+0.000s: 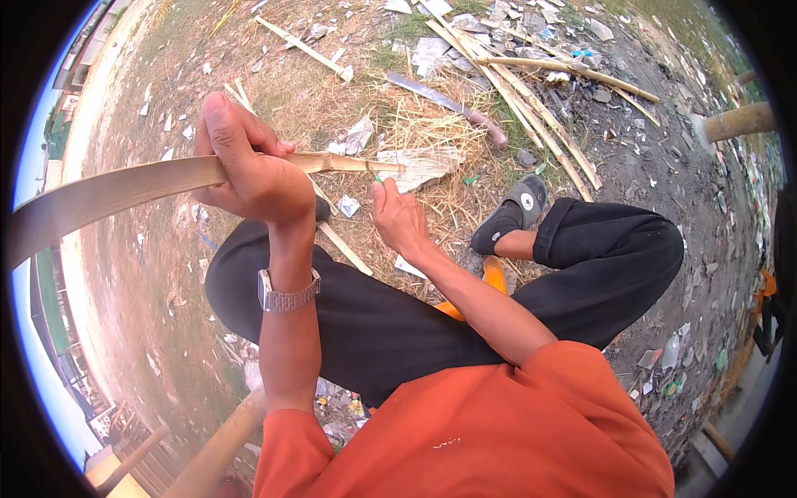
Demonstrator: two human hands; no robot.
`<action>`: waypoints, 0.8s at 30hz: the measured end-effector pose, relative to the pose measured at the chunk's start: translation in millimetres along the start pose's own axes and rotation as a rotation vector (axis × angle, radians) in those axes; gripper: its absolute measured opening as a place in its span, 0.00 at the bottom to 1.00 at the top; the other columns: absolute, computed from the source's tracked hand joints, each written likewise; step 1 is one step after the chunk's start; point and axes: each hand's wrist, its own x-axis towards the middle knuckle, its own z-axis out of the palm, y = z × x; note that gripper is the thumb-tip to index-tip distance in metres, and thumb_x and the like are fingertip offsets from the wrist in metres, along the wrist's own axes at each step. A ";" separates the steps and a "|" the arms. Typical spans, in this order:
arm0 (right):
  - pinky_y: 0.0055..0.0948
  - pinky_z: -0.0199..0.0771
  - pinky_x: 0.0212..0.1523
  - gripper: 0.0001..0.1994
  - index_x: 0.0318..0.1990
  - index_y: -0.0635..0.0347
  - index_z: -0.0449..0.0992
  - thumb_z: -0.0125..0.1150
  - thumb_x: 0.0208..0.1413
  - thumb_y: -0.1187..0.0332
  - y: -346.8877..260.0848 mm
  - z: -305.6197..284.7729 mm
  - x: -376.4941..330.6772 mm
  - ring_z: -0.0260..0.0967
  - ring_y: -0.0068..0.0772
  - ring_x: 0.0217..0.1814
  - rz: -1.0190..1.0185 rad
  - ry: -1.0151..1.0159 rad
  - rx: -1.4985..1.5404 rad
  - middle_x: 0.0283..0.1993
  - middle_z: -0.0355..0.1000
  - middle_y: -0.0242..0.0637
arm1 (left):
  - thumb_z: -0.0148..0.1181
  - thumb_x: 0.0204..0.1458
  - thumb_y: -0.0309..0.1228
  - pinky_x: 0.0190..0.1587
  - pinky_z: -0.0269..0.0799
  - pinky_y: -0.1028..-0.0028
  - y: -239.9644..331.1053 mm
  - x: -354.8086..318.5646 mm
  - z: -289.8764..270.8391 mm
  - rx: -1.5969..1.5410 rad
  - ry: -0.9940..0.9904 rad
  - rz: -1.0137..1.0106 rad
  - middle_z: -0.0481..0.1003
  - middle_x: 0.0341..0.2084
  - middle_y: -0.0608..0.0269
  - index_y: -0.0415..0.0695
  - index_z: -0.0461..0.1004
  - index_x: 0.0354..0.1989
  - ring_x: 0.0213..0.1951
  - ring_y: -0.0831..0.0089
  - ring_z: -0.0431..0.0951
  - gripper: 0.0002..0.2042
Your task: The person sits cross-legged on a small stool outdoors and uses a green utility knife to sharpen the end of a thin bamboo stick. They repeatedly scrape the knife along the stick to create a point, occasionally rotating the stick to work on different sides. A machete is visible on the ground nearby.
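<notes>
My left hand (253, 162), a metal-banded watch (288, 292) on its wrist, is closed around a long, flat bamboo strip (124, 191). The strip runs off past the left edge, and its narrow, split end points right. Just below that tip is my right hand (400, 220), fingers curled and thumb up. Whatever it pinches is too small to make out. Beyond the hands a long blade with a curved brown handle (448, 104) lies on the ground. Behind the strip's tip lies a pale, flat, weathered board (423, 166) among shavings.
Several long bamboo strips (531, 100) lie at the far right, with another strip (303, 50) far left. Paper scraps and rubble litter the ground. My bent legs in black trousers (606, 257) and a grey shoe (523, 203) are close below. Bamboo poles (739, 122) stick in at the sides.
</notes>
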 end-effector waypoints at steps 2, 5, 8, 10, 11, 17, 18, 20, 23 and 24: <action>0.56 0.67 0.38 0.21 0.42 0.62 0.67 0.34 0.66 0.52 106.8 32.1 3.0 0.70 0.64 0.33 0.237 0.038 -0.092 0.27 0.71 0.60 | 0.44 0.62 0.32 0.12 0.50 0.81 2.0 2.4 9.5 -0.042 0.009 -0.050 0.54 0.05 0.70 0.45 0.57 0.11 0.09 0.83 0.53 0.22; 0.53 0.69 0.36 0.21 0.42 0.62 0.66 0.33 0.66 0.53 124.8 20.0 11.4 0.71 0.61 0.31 0.251 0.134 -0.145 0.26 0.71 0.58 | 0.44 0.61 0.32 0.11 0.52 0.82 -5.4 5.9 12.0 -0.033 0.007 -0.008 0.55 0.07 0.70 0.45 0.57 0.12 0.09 0.84 0.54 0.22; 0.53 0.67 0.32 0.20 0.39 0.62 0.65 0.34 0.66 0.53 72.6 -0.5 5.0 0.70 0.59 0.26 0.061 0.130 0.022 0.21 0.69 0.56 | 0.45 0.61 0.33 0.11 0.53 0.82 -3.3 4.1 12.4 -0.006 -0.033 -0.008 0.55 0.07 0.70 0.45 0.57 0.13 0.10 0.84 0.54 0.21; 0.54 0.65 0.31 0.19 0.38 0.62 0.65 0.36 0.65 0.54 31.5 -12.0 2.9 0.68 0.60 0.24 -0.087 0.074 0.181 0.18 0.67 0.55 | 0.45 0.61 0.34 0.11 0.53 0.82 -6.6 8.2 8.7 -0.011 -0.054 -0.029 0.55 0.07 0.71 0.45 0.57 0.13 0.10 0.84 0.54 0.21; 0.55 0.65 0.30 0.19 0.37 0.62 0.65 0.37 0.65 0.54 12.1 -18.2 2.1 0.67 0.60 0.23 -0.148 0.040 0.267 0.17 0.66 0.55 | 0.45 0.61 0.34 0.11 0.53 0.82 -7.4 11.8 5.2 -0.039 -0.045 -0.065 0.54 0.07 0.71 0.45 0.57 0.13 0.10 0.84 0.54 0.21; 0.56 0.66 0.30 0.19 0.37 0.63 0.66 0.36 0.66 0.55 -1.0 -6.4 9.9 0.67 0.62 0.22 -0.122 0.011 0.214 0.18 0.68 0.56 | 0.45 0.60 0.36 0.17 0.49 0.81 -15.8 14.0 -12.1 -0.159 -0.162 -0.120 0.51 0.08 0.69 0.49 0.51 0.14 0.11 0.81 0.50 0.21; 0.56 0.66 0.30 0.19 0.38 0.63 0.66 0.35 0.66 0.55 2.7 -3.5 11.1 0.67 0.63 0.22 -0.122 0.007 0.172 0.19 0.68 0.56 | 0.44 0.60 0.36 0.17 0.48 0.81 -16.3 12.8 -14.5 -0.170 -0.184 -0.117 0.51 0.08 0.69 0.50 0.51 0.14 0.11 0.81 0.50 0.21; 0.56 0.67 0.32 0.20 0.39 0.62 0.67 0.34 0.66 0.54 18.4 4.4 18.9 0.67 0.63 0.23 0.022 -0.037 0.150 0.20 0.69 0.56 | 0.44 0.60 0.36 0.16 0.48 0.81 -13.5 12.6 -18.8 -0.188 -0.220 -0.104 0.50 0.07 0.69 0.50 0.50 0.13 0.11 0.80 0.50 0.21; 0.55 0.68 0.34 0.20 0.40 0.61 0.67 0.33 0.66 0.53 110.9 34.4 27.2 0.68 0.61 0.23 0.180 0.009 0.044 0.20 0.69 0.54 | 0.43 0.60 0.36 0.16 0.47 0.81 -10.8 8.9 -11.2 -0.231 -0.250 -0.130 0.50 0.07 0.68 0.50 0.51 0.13 0.10 0.80 0.49 0.21; 0.55 0.68 0.34 0.21 0.41 0.60 0.67 0.32 0.66 0.53 136.2 39.3 34.5 0.68 0.60 0.23 0.223 0.051 -0.004 0.20 0.69 0.53 | 0.43 0.60 0.36 0.16 0.47 0.81 -13.6 7.7 -5.6 -0.254 -0.274 -0.128 0.50 0.07 0.68 0.50 0.51 0.13 0.10 0.80 0.49 0.21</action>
